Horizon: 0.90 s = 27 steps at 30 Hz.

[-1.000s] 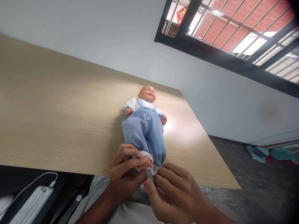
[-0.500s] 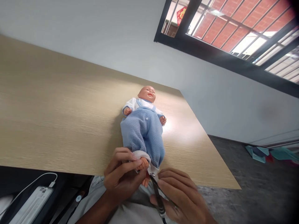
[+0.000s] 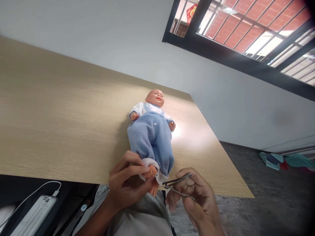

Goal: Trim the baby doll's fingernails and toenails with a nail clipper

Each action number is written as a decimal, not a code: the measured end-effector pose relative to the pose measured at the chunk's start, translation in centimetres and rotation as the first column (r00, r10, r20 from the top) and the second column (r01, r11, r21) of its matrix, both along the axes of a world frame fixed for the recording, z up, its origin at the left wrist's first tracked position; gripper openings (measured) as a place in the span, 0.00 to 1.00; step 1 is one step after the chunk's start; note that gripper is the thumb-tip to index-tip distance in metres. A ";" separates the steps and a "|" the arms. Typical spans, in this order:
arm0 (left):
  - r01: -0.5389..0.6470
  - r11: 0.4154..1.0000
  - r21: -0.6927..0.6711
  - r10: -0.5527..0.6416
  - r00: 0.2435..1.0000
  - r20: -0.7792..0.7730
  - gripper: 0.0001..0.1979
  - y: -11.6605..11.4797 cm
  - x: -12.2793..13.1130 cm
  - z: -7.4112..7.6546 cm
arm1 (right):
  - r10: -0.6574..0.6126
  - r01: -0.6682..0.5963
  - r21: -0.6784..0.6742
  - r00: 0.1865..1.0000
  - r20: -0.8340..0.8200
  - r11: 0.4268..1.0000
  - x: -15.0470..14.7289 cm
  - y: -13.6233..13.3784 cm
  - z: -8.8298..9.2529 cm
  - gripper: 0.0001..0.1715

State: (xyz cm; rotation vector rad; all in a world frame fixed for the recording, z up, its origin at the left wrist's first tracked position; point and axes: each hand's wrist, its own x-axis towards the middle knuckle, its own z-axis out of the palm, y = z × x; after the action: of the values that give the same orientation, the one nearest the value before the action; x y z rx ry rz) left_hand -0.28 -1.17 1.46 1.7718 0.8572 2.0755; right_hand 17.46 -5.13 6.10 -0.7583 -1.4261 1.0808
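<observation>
A baby doll [image 3: 150, 131] in blue fleece overalls and a white top lies on its back, feet at the table's near edge. My left hand [image 3: 128, 182] is closed around one of its bare feet [image 3: 150, 171], thumb below and fingers above, by the white trouser cuff [image 3: 149, 161]. The other foot [image 3: 154, 188] hangs just below. In my right hand [image 3: 197, 200] is a metal nail clipper [image 3: 176, 181], held between thumb and fingers with its lever spread wide. Its jaw end points left, near the second cuff, apart from the held foot.
The pale wooden table [image 3: 61, 114] stands against a grey wall, with a barred window [image 3: 246, 36] above. A white power bank [image 3: 34, 214] with a cable lies at lower left. Teal cloth-like items [image 3: 272, 160] are near the floor at right.
My right hand has turned palm-up and shifted right. The nail clipper has swung from pointing downward to lying sideways, its lever now plainly spread. My left hand and the doll stay nearly still.
</observation>
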 end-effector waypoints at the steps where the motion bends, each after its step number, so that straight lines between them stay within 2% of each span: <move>1: 0.008 1.000 0.002 -0.008 1.000 0.002 0.11 0.0 0.0 0.0 | 0.001 -0.001 0.008 1.000 0.009 1.000 0.2 0.0 0.1 0.24; 3: 0.022 1.000 0.005 -0.022 1.000 0.008 0.11 0.1 0.0 0.0 | 0.005 -0.008 0.036 0.996 0.089 0.999 0.7 -0.3 0.5 0.23; 5: 0.029 1.000 0.006 -0.029 0.999 0.016 0.11 0.1 0.0 0.0 | -0.039 0.005 0.126 0.961 0.275 0.992 1.4 -0.7 0.9 0.21; 7: 0.032 0.999 0.010 -0.033 0.999 0.021 0.12 0.1 0.0 -0.1 | -0.160 0.002 0.295 0.842 0.515 0.956 2.1 -0.9 1.3 0.21; 9: 0.040 0.999 0.012 -0.041 0.999 0.023 0.12 0.1 0.0 -0.1 | -0.271 -0.075 0.454 0.712 0.648 0.888 2.5 -0.7 1.5 0.22; 10: 0.045 0.999 0.013 -0.045 0.999 0.025 0.12 0.1 0.0 -0.1 | -0.284 -0.135 0.500 0.685 0.671 0.855 2.6 -0.5 1.6 0.22; 12: 0.052 0.999 0.013 -0.053 0.998 0.028 0.12 0.2 0.0 -0.1 | -0.265 -0.236 0.561 0.697 0.667 0.793 2.5 0.2 1.7 0.20; 15: 0.058 0.998 0.012 -0.058 0.998 0.032 0.11 0.2 0.0 0.0 | -0.271 -0.314 0.619 0.694 0.667 0.720 2.1 1.0 2.2 0.15; 21: 0.074 0.997 0.030 -0.075 0.997 0.035 0.12 0.3 -0.1 -0.5 | -0.250 -0.421 0.596 0.633 0.733 0.684 1.3 1.2 3.4 0.11; 27: 0.087 0.995 0.048 -0.089 0.995 0.044 0.13 0.3 -0.1 -1.2 | -0.311 -0.432 0.648 0.624 0.717 0.627 0.4 1.6 3.8 0.10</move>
State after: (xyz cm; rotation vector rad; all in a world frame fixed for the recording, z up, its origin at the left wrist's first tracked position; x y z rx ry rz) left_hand -0.42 -0.83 0.24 1.7444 0.7113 2.0872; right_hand 17.84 -3.56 9.90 -0.4971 -2.4696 -0.0383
